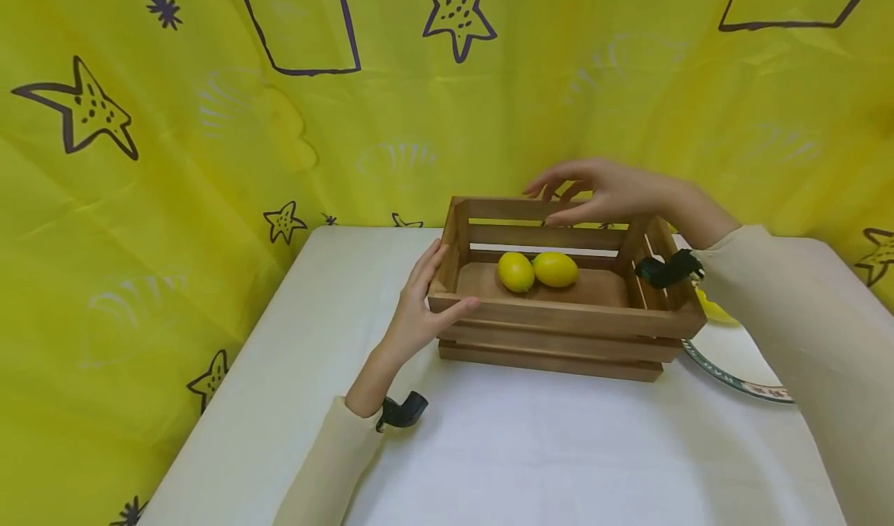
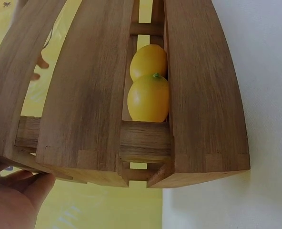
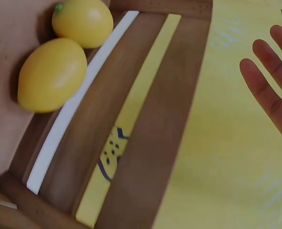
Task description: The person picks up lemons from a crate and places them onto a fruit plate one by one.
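Note:
A slatted wooden crate [image 1: 559, 315] stands on the white table. Two yellow lemons lie side by side on its floor, the left lemon [image 1: 516, 271] touching the right lemon [image 1: 556, 269]. My left hand [image 1: 412, 313] holds the crate's left front corner, thumb over the front rim and fingers along the left end. In the left wrist view, the near lemon [image 2: 148, 99] shows through a gap between slats. Above the crate's back rim hovers my right hand [image 1: 601, 191], fingers loosely bent and nothing in it. The right wrist view shows its fingers [image 3: 269, 90] apart from the crate.
Right of the crate, a plate with a patterned rim [image 1: 733, 382] is partly covered by my right sleeve. Something yellow [image 1: 715, 309] shows there, mostly hidden. A yellow curtain [image 1: 391, 107] with drawn starfish hangs behind and left of the white table [image 1: 244, 402].

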Demonstrator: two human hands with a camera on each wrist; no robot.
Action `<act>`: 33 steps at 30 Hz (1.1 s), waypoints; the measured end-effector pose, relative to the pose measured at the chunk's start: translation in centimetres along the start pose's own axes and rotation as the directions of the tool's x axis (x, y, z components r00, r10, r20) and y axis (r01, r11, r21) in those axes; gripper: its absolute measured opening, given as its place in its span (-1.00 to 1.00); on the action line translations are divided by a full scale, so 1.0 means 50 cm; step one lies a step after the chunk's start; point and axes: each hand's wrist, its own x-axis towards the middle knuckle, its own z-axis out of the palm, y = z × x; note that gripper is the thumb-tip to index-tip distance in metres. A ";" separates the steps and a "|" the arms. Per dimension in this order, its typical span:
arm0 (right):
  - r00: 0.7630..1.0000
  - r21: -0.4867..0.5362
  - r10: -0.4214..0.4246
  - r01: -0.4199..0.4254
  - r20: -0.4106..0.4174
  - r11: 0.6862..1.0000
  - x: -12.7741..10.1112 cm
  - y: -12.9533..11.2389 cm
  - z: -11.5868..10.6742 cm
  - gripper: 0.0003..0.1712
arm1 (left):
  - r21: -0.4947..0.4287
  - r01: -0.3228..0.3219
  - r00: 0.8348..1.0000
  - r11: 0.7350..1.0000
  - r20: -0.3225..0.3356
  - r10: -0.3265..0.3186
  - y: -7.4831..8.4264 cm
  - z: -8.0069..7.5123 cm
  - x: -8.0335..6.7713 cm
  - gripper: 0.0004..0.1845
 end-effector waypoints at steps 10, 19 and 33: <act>0.993 0.120 0.061 -0.072 0.097 0.990 0.049 0.039 0.038 -0.51 | 0.001 -0.003 1.000 1.000 0.000 0.003 -0.002 0.004 0.002 0.12; 0.977 0.149 0.156 -0.177 0.143 0.973 0.045 0.093 0.069 -0.50 | 0.003 0.018 1.000 1.000 -0.014 -0.018 -0.003 0.006 0.000 0.23; 0.909 0.181 0.326 -0.378 0.260 0.908 0.018 0.115 0.094 -0.45 | -0.018 0.015 1.000 1.000 -0.017 -0.015 -0.002 0.006 -0.003 0.21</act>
